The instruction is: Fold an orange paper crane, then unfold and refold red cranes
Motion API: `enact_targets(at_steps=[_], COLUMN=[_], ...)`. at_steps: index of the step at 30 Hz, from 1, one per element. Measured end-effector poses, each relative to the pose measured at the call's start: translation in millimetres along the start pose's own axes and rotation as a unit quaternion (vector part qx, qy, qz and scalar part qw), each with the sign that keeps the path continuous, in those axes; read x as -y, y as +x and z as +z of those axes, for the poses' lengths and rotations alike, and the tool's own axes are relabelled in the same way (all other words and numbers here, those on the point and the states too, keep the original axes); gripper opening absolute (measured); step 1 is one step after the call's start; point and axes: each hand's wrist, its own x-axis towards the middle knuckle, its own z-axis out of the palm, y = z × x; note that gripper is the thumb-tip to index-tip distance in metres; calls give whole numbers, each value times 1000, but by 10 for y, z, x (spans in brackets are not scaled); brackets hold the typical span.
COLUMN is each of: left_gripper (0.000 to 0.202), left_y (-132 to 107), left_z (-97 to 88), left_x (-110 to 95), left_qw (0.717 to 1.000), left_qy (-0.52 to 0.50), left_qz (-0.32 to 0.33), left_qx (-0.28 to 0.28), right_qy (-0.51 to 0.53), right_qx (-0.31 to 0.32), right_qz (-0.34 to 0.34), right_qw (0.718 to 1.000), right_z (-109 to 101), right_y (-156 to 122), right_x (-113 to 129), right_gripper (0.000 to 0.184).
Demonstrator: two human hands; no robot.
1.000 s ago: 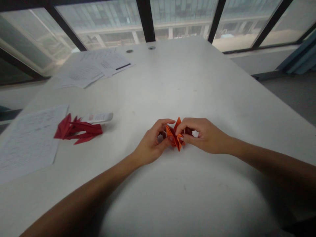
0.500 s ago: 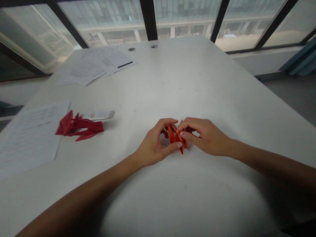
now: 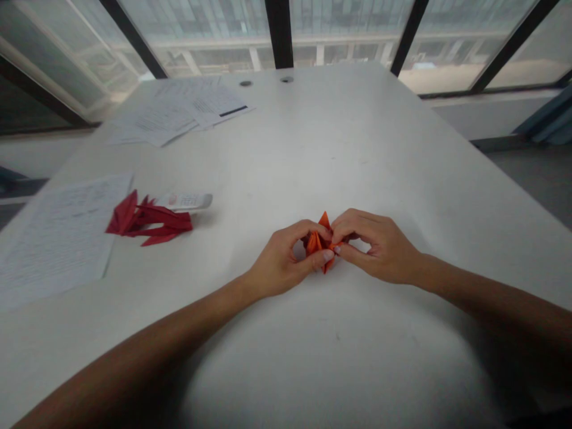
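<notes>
A small orange origami paper piece (image 3: 315,243) with pointed flaps is held between my hands, just over the white table. My left hand (image 3: 288,256) pinches it from the left, thumb on the near side and fingers curled round the far side. From the right, my right hand (image 3: 375,244) grips a right-hand part of the piece between thumb and fingertips. One orange point stands up beyond the fingers and another points toward me. My fingertips cover part of the folds.
Off to the left lies a red folded-paper figure (image 3: 165,223) beside a white packet (image 3: 190,201). A printed sheet (image 3: 58,238) lies partly beneath the red figure. Several more papers (image 3: 179,113) are spread at the table's (image 3: 322,131) far left, before the windows.
My left fingers have closed in more tightly around the orange paper. My right hand has shifted slightly right, and the flaps sit differently. The whole view has also shifted a little.
</notes>
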Motion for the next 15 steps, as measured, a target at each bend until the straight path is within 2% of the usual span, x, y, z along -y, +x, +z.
enact_targets(at_steps=[7,15], left_gripper=[21,23], left_y=[6,8], left_z=[-1,6], left_x=[31,55], left_qw=[999,999], left_qy=[-36,-36], left_qz=[-5,-20], left_qx=[9,8], right_qy=[-98,-120], right_qx=[-65,-64], right_qz=[-82,-121], right_qw=[990,983], right_z=[22,30], right_y=[-36,-57], right_x=[-20,-28], right_gripper=[12,15])
